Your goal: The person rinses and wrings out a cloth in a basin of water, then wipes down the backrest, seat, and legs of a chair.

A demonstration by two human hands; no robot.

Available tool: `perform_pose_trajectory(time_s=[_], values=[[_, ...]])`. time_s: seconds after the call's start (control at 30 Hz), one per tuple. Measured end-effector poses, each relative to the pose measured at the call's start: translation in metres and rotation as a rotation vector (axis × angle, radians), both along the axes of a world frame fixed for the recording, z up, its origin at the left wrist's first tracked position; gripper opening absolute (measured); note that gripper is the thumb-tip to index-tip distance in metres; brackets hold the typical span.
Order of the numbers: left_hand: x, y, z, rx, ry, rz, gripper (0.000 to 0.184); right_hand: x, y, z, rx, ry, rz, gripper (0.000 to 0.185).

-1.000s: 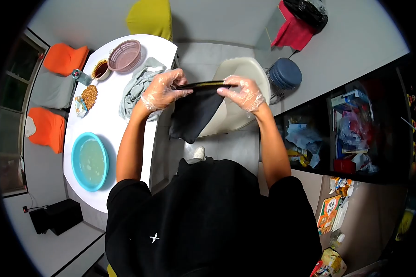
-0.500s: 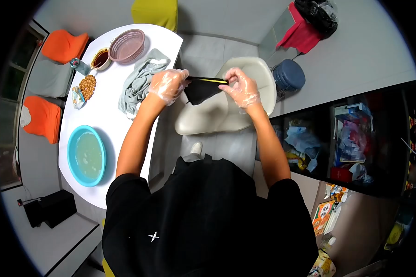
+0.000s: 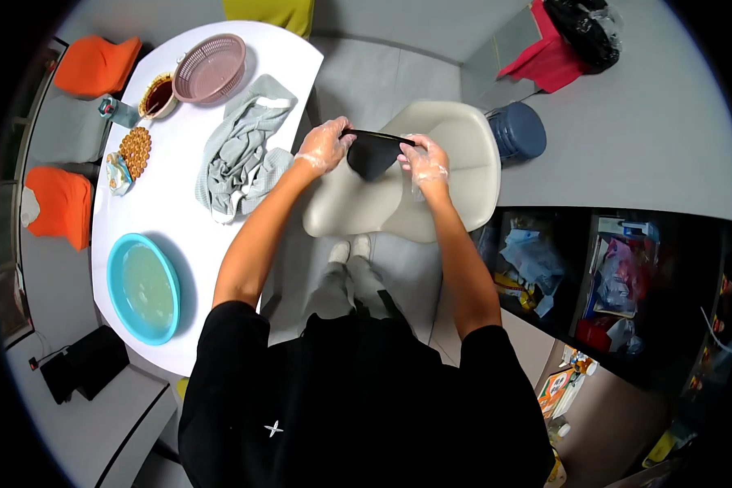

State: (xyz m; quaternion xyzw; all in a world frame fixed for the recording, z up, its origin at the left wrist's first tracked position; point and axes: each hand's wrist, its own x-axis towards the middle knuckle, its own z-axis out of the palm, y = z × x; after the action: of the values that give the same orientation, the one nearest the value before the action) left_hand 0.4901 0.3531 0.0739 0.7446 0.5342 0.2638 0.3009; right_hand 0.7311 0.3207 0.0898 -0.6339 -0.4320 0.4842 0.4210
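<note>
Both of my hands wear thin clear plastic gloves. Between them, over the pale chair, a limp black item (image 3: 373,156) like a small bag or piece of cloth hangs from its upper edge; its exact kind is unclear. My left hand (image 3: 325,147) has its fingers closed on one end of that edge. The other end is pinched by my right hand (image 3: 424,160). The beige chair seat (image 3: 350,202) lies directly below. Left of my left hand, a crumpled grey-green cloth (image 3: 240,154) rests on the white table (image 3: 195,244).
A blue basin (image 3: 144,289) of cloudy water, a pinkish basket (image 3: 210,69), a bowl (image 3: 158,96) of dark liquid, a bottle (image 3: 119,111) and a brown beaded mat (image 3: 135,152) are on the table. Right stand a dark blue stool (image 3: 517,132) and black shelves (image 3: 573,281).
The black item has turned so its broad side hangs down, and the yellow strip on its edge no longer shows. My view has shifted slightly; both hands still hold its ends.
</note>
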Motion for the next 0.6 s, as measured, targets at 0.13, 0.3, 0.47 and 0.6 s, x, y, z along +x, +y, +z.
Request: perform_pose_trajectory(time_s=[0.13, 0.3, 0.47, 0.6], values=[[0.002, -0.064, -0.016, 0.174, -0.095, 0.065, 0.019, 0.005, -0.052, -0.041, 0.079, 0.087, 0.049, 0.025], [0.004, -0.159, -0.166, 0.001, 0.010, 0.027, 0.025, -0.007, -0.134, -0.164, -0.171, -0.259, 0.126, 0.020], [-0.002, -0.209, -0.291, -0.708, 0.276, -0.116, 0.025, 0.008, -0.179, -0.315, -0.391, -0.403, 0.433, 0.020], [-0.010, -0.169, -0.325, -0.895, 0.221, -0.168, 0.028, 0.014, -0.132, -0.358, -0.390, -0.544, 0.622, 0.025]])
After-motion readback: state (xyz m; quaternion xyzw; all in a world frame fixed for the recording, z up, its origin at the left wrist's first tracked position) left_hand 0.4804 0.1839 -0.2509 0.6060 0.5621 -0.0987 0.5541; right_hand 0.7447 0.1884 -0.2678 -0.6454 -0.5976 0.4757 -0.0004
